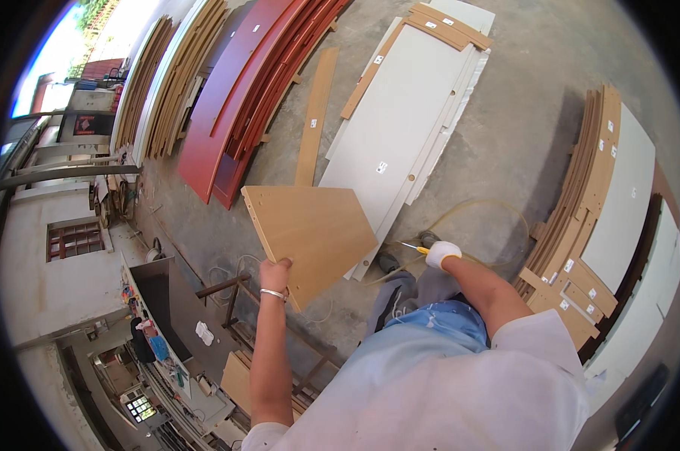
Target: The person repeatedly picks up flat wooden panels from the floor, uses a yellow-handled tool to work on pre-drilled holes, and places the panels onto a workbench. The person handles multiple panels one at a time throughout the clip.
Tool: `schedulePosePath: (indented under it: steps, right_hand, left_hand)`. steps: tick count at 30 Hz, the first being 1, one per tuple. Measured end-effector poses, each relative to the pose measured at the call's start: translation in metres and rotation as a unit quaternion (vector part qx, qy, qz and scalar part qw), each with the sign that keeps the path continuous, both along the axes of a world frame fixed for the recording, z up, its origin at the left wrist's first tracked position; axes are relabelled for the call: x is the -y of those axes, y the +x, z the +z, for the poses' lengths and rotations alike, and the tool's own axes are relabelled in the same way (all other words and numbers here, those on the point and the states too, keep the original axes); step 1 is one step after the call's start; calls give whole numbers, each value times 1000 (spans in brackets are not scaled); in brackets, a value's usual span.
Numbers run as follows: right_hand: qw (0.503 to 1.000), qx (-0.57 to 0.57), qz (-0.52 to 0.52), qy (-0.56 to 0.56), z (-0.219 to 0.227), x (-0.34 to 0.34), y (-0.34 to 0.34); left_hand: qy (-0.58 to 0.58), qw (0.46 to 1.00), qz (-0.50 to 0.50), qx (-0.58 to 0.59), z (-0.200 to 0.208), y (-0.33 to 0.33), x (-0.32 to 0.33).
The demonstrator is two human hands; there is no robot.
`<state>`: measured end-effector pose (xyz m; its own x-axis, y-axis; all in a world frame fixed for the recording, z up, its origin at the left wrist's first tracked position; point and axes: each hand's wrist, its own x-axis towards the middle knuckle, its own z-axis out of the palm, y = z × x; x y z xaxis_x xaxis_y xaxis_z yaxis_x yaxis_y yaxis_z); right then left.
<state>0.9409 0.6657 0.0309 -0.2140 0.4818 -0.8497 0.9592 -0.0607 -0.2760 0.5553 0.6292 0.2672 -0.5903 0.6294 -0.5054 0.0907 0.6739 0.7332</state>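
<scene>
A flat wood-coloured board (310, 237) is held up in front of me, tilted. Its lower left edge is gripped by my bare left hand (276, 276), the thumb lying over the face and the other fingers mostly hidden. A pale band circles that wrist. To the right, my right hand (442, 254) wears a white glove and is closed around a screwdriver (423, 249) with a yellow handle. Its thin tip points left, apart from the board.
White panels (408, 105) with wood strips lie ahead on the concrete floor, beside a long wooden strip (317, 113). Red panels (235, 98) are stacked far left, more boards (592, 180) at right. A hose (498, 204) curls near my feet. A metal frame (235, 301) stands left.
</scene>
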Motion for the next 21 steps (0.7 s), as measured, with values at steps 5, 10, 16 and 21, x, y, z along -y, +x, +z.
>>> schedulePosePath:
  steps: [5, 10, 16, 21]
  right_hand:
    - [999, -44, 19, 18, 15, -36, -48]
    - [997, -54, 37, -37, 8, -64, -63]
    - [920, -267, 283, 51, 203, -23, -163]
    - [936, -241, 238, 98, 188, -50, -216]
  left_hand:
    - [56, 993, 108, -15, 12, 12, 47]
    - [74, 974, 213, 9, 64, 27, 79]
    - [92, 947, 306, 23, 61, 28, 145]
    - [85, 933, 349, 22, 68, 47, 162]
